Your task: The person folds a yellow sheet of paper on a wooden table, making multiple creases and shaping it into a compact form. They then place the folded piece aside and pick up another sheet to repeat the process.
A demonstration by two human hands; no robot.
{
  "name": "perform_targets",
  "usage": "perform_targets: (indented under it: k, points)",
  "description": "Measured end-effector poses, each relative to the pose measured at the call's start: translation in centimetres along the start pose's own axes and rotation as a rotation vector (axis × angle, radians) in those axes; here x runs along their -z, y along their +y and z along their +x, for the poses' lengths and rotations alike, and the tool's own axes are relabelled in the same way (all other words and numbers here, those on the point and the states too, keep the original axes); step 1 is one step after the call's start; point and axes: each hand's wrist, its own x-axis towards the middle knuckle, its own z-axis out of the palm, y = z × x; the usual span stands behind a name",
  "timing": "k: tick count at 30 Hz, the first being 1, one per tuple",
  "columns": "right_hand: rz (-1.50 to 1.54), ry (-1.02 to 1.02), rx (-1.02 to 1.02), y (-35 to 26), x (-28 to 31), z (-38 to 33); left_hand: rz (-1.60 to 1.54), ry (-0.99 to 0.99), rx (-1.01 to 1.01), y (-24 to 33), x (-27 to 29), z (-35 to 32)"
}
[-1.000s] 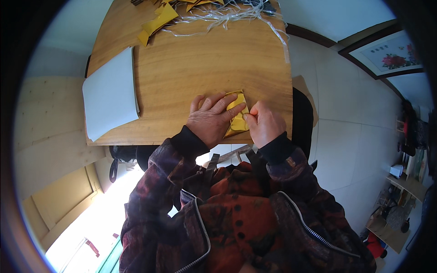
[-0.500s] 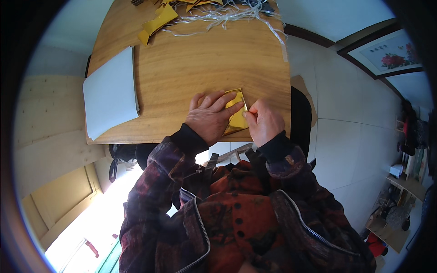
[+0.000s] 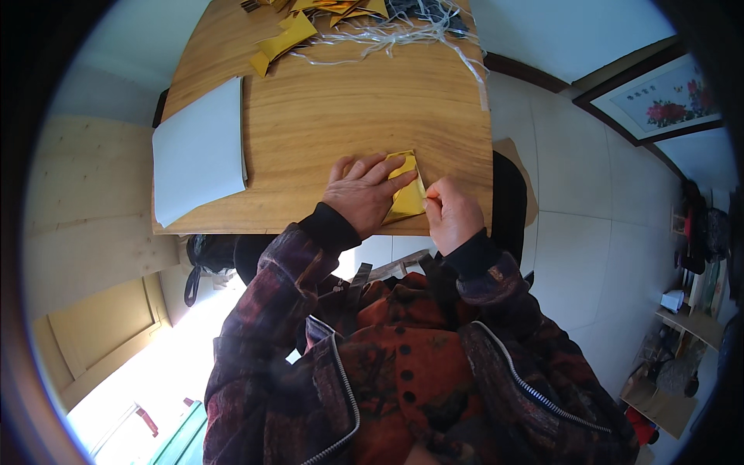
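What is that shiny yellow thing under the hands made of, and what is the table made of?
The gold sheet looks like thin metallic foil paper: it glints and holds sharp folds. The table looks like varnished wood, with grain lines showing, though it may be a veneer.

Shiny gold folded paper (image 3: 406, 194) on honey-brown wood-grained bench (image 3: 349, 101); plain white sheet (image 3: 199, 159); more gold pieces (image 3: 285, 43); pale whitish strings (image 3: 387, 31); dark red-and-black mottled jacket sleeves (image 3: 279, 302)
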Motion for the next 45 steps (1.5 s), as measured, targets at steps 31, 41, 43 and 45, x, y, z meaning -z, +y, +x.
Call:
perform_targets:
  k: [31,41,43,45]
  points:
    - [-0.522,-0.101,0.454,0.8,-1.8,-4.7,0.005,0.060,-0.027,-0.3,-0.7,-0.1]
    - [-0.332,-0.097,0.503,1.2,-0.7,-5.5,0.030,0.015,-0.031,-0.2,-0.5,0.1]
    - [-0.275,-0.033,0.479,1.6,-0.3,-6.0,0.034,0.018,-0.018,-0.2,-0.8,0.0]
    - [-0.323,-0.018,0.462,1.9,0.0,-6.3,0.025,0.027,-0.018,-0.2,-1.0,-0.1]
